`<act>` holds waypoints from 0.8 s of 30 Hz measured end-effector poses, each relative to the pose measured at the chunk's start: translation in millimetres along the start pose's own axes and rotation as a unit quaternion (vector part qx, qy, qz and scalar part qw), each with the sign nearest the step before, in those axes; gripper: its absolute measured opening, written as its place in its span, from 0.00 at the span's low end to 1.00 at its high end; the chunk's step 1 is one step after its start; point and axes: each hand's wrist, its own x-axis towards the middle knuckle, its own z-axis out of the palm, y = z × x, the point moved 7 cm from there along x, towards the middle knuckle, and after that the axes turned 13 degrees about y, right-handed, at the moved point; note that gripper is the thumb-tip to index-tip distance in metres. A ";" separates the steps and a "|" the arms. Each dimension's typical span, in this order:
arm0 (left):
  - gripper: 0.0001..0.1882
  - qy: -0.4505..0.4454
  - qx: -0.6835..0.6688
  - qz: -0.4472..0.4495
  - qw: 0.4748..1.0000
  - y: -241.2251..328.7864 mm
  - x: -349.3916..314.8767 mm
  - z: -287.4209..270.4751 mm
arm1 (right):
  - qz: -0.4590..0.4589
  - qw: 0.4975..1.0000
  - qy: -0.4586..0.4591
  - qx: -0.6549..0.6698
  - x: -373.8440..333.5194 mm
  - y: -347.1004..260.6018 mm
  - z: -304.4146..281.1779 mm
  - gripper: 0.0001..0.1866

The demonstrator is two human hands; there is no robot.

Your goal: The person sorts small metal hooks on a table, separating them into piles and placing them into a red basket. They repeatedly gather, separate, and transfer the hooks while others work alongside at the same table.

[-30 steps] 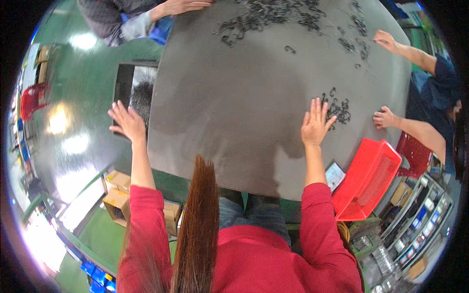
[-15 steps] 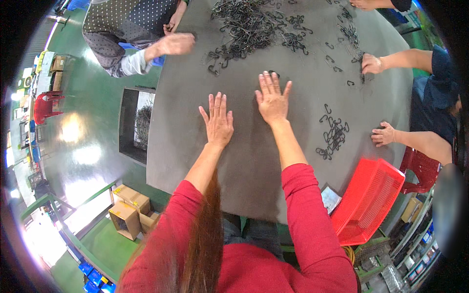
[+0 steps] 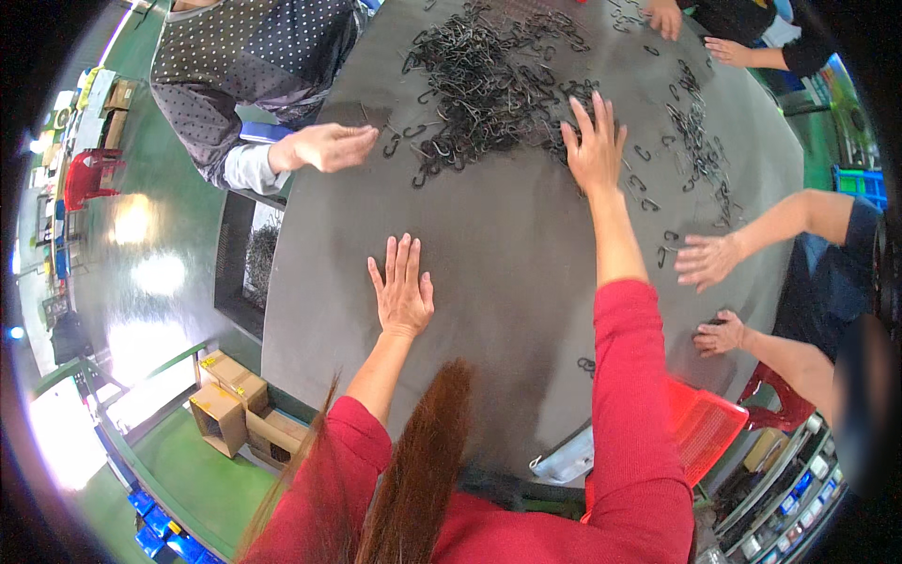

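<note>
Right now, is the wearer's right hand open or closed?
Open: the right hand has spread fingers by the hook pile; whether its palm touches hooks, I cannot tell.

Grey tabletop strewn with dark hooks

A broad, flat grey table (image 3: 507, 301) carries many small, dark hook-shaped pieces. The largest heap (image 3: 479, 80) lies toward the far side, tangled and piled several pieces deep, with stray hooks (image 3: 392, 141) scattered off its left edge. To its right, a thinner, elongated band (image 3: 698, 150) of the same pieces spreads over the surface; loose single hooks (image 3: 639, 180) lie between the two. Nearer the front, a little clump (image 3: 586, 365) shows beside a red sleeve. A pale packet (image 3: 566, 458) lies at the near edge, partly hidden.
</note>
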 end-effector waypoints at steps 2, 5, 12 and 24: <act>0.32 -0.002 0.004 -0.002 1.000 0.1 2.7 -4.2 | 0.012 0.998 -0.026 -0.047 33.5 1.4 32.1 0.25; 0.32 0.000 0.001 -0.004 1.000 0.0 5.7 -8.5 | 0.046 0.990 -0.129 -0.039 46.3 1.3 64.1 0.30; 0.30 0.034 -0.038 0.000 0.999 2.8 5.2 -14.1 | -0.159 0.966 -0.154 0.135 -76.1 -122.9 -2.8 0.27; 0.25 0.035 -0.103 0.120 0.987 8.0 -6.2 -22.8 | -0.048 0.985 -0.139 0.094 -175.5 -160.2 -68.0 0.26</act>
